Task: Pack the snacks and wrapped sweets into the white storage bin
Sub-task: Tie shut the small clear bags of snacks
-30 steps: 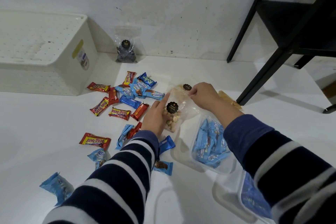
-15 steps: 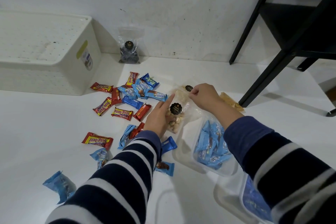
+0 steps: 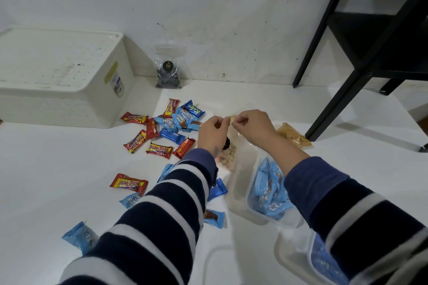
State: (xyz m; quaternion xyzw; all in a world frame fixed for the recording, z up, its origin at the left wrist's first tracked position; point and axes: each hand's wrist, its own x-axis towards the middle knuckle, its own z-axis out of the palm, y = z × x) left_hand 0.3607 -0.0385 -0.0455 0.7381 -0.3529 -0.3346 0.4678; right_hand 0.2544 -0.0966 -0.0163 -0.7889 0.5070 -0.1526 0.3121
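Left fingers (image 3: 218,122): curled, pinching the top edge of a clear snack bag (image 3: 228,157).
Right fingers (image 3: 238,121): pinching the same top edge, just beside the left ones.
Left hand (image 3: 212,133): over the bag, covering part of its dark round label.
Right hand (image 3: 252,127): to the right of the left hand, almost touching it.
Clear snack bag: hangs below both hands, pale round pieces visible inside.
Clear tub (image 3: 287,221): near right, holding blue wrapped sweets (image 3: 269,190).
Red wrapped bars (image 3: 159,149): scattered on the white table (image 3: 46,180), left of the hands, mixed with blue wrappers (image 3: 183,118).
Yellow snack bag (image 3: 293,137): flat on the table, right of the hands.
Dark snack bag (image 3: 168,74): upright against the far wall.
White storage bin (image 3: 58,76): far left, well apart from the hands.
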